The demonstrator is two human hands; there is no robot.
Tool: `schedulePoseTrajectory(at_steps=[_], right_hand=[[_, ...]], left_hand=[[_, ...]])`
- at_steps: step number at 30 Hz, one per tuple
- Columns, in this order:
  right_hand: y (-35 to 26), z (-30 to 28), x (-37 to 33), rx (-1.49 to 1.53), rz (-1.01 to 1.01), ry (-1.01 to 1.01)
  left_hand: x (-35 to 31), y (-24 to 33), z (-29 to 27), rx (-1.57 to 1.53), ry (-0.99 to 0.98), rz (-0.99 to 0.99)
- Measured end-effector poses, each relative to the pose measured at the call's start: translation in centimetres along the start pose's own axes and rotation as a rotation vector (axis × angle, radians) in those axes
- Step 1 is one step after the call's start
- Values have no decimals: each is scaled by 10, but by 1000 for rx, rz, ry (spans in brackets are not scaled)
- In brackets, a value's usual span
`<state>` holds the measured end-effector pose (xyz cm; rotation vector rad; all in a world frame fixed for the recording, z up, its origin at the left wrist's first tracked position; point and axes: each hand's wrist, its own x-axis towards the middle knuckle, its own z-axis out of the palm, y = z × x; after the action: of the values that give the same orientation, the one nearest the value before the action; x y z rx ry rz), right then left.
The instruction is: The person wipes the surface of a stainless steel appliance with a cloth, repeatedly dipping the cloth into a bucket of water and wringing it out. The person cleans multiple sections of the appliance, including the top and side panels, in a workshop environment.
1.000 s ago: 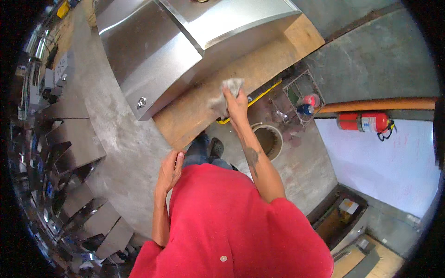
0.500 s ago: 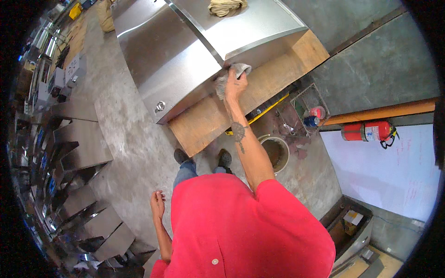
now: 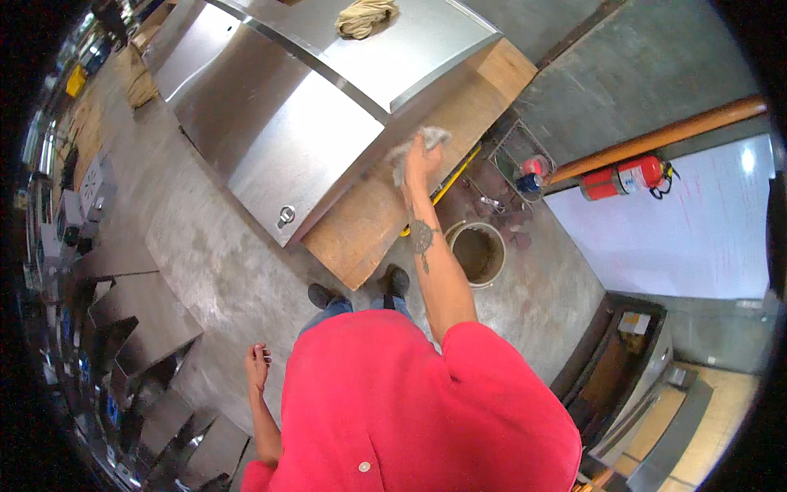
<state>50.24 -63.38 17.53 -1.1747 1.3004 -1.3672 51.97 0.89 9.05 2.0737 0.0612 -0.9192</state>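
My right hand (image 3: pixel 420 166) grips a crumpled grey rag (image 3: pixel 435 136), slightly blurred. It is held by the side of a large brushed stainless-steel cabinet (image 3: pixel 279 123), over the wooden board (image 3: pixel 352 242) beneath. Whether the rag touches the steel I cannot tell. A small round latch (image 3: pixel 285 216) sits near the cabinet's front corner. On top of the steel, farther off, lies a beige bunched cloth (image 3: pixel 366 16). Low at my side hangs my left hand (image 3: pixel 258 366), its fingers loosely bent and apart, holding nothing.
A bucket (image 3: pixel 502 261) stands on the floor right of my feet, near a wire crate (image 3: pixel 510 135) of small items. A red fire extinguisher (image 3: pixel 625 178) is at the whiteboard (image 3: pixel 697 238). Bent metal sheets (image 3: pixel 156 320) stand at left; a dark trough (image 3: pixel 602 369) lies at right.
My right hand and the rag have moved a little away from the cabinet's seam, out over the board. The whole view has shifted and turned slightly. My left hand still hangs free.
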Motion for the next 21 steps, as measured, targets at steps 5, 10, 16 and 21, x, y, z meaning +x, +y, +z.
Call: schedulePoseTrajectory(at_steps=[5, 10, 16, 21], right_hand=[[35, -51, -39, -172, 154, -36], [-33, -56, -89, -321, -16, -134], [-76, -39, -85, -701, -695, -230], [-96, -28, -71, -576, -721, -354]], left_hand=[[30, -4, -31, -30, -72, -50], [40, -61, -50, 21, -165, -123], [35, -76, -44, -53, -117, -192], [22, -125, -33, -230, -56, -171]])
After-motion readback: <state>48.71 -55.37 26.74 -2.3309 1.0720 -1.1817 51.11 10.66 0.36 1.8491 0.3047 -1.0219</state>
